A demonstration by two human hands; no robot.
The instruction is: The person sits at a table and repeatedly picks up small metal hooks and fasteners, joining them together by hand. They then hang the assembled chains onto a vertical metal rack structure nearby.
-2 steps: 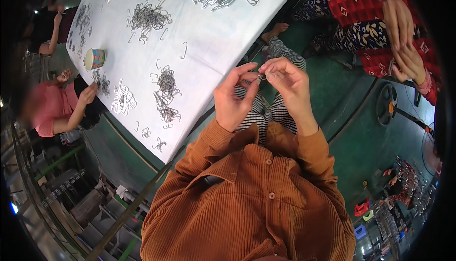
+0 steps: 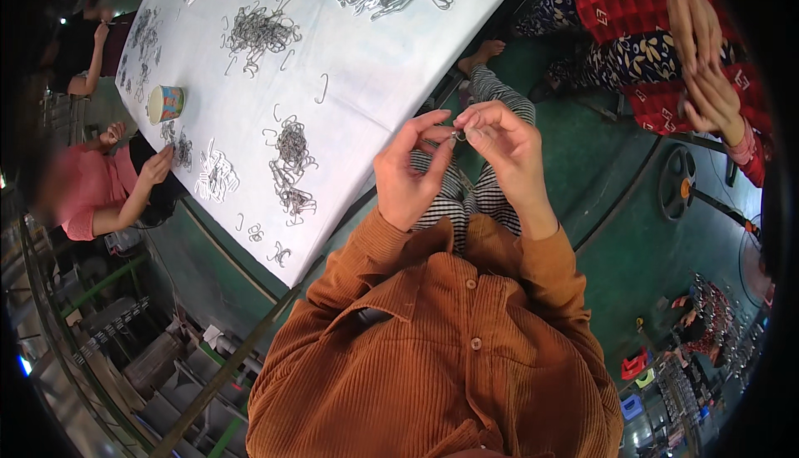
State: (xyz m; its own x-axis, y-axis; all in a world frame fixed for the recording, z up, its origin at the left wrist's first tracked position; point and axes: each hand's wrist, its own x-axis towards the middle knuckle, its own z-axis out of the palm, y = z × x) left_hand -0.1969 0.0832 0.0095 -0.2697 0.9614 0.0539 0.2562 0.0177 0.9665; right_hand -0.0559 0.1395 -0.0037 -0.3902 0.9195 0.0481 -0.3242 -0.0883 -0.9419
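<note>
My left hand and my right hand meet in front of my chest, above my striped trousers. Their fingertips pinch one small metal wire piece between them. Both sleeves are rust-orange corduroy. To the left lies a white-covered table strewn with piles of bent wire hooks; the nearest pile sits by its front edge, apart from my hands.
A paper cup stands at the table's left side. A person in pink reaches onto the table from the left. Another person in red patterned clothes sits at the upper right. A fan stands on the green floor.
</note>
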